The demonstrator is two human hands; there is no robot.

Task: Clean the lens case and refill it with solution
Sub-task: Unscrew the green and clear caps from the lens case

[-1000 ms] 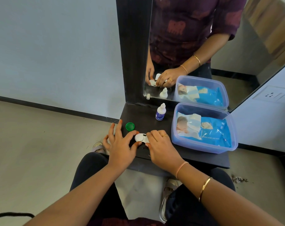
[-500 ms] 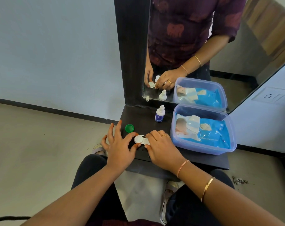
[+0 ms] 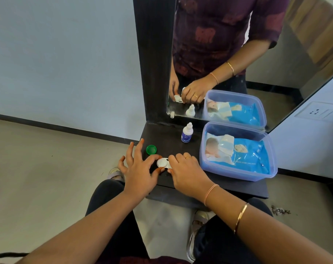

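Observation:
A white lens case (image 3: 163, 163) lies near the front of the black shelf (image 3: 228, 184). My left hand (image 3: 138, 169) pinches the case's left well between thumb and forefinger, the other fingers spread. My right hand (image 3: 186, 171) covers the case's right end with curled fingers; that end is hidden. A loose green cap (image 3: 151, 149) rests on the shelf just behind my left hand. The small white solution bottle (image 3: 187, 133) with a blue label stands upright further back, untouched.
A clear blue plastic tub (image 3: 238, 173) holding a blue wipes pack sits on the shelf's right half, close to my right hand. A black-framed mirror (image 3: 154, 60) rises at the back and reflects the scene. The shelf's left edge drops to the floor.
Both hands stay on the lens case in nearly the same place; my right hand's fingers have shifted slightly over its right end.

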